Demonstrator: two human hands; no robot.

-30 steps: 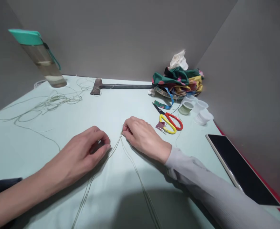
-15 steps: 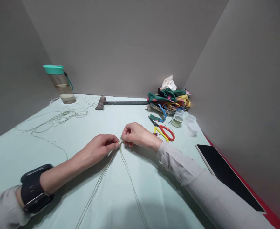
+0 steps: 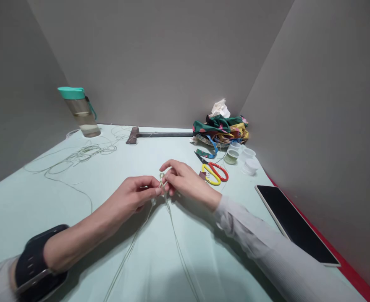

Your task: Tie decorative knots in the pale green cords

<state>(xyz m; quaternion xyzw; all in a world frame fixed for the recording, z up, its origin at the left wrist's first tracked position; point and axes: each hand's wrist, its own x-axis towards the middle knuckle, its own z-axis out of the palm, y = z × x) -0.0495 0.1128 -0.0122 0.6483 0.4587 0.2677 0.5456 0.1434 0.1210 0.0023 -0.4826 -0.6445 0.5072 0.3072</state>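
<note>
Pale green cords (image 3: 176, 235) run from between my two hands down toward the near edge of the view, in two bundles. A small knotted loop (image 3: 161, 175) at their upper end stands up between my fingertips. My left hand (image 3: 137, 193) pinches the cords just below the loop with thumb and index finger. My right hand (image 3: 185, 180) grips the cords from the other side; its index finger is lifted and curved over by the loop. Exactly how the strands cross there is too small to tell.
Loose cord (image 3: 84, 155) lies tangled at left, near a water bottle (image 3: 85, 117). A hammer-like tool (image 3: 166, 134) lies at the back. On the right are scissors (image 3: 214, 172), patterned fabric (image 3: 222, 128), crumpled tissue (image 3: 220, 108), small plastic tubs (image 3: 250, 166) and a black tablet (image 3: 293, 222).
My right hand has shifted slightly right, and its index finger has lifted. The knotted loop now shows between my hands. My left fingertips have moved a little right along the cords.
</note>
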